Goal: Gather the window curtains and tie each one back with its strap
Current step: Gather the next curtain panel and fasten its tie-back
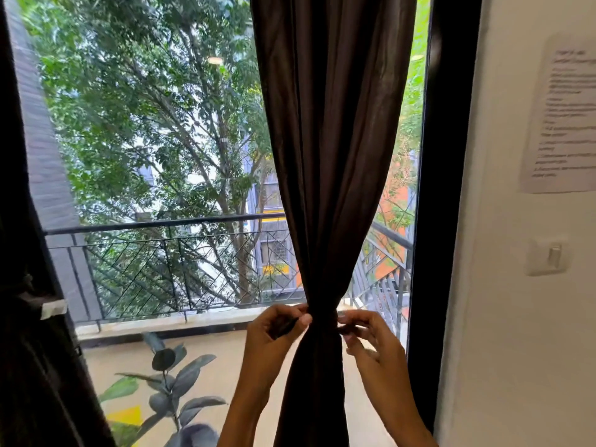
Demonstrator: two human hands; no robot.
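Curtain [325, 156] hangs center-right in front of window glass [161, 140], cinched at its waist. Left hand [274, 330] just left of the cinch, right hand [367, 337] just right, each pinching a strap [323, 321] end. Railing [161, 253] + trees [145, 108] behind glass. Plant [167, 382] lower left. 2nd curtain [32, 350] far left. Wall [516, 317] w/ paper [564, 117] above switch [548, 254] on right.

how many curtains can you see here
2. One brown curtain hangs right of centre, cinched at its waist between both hands. A second dark curtain runs down the far left edge, mostly cut off by the frame.
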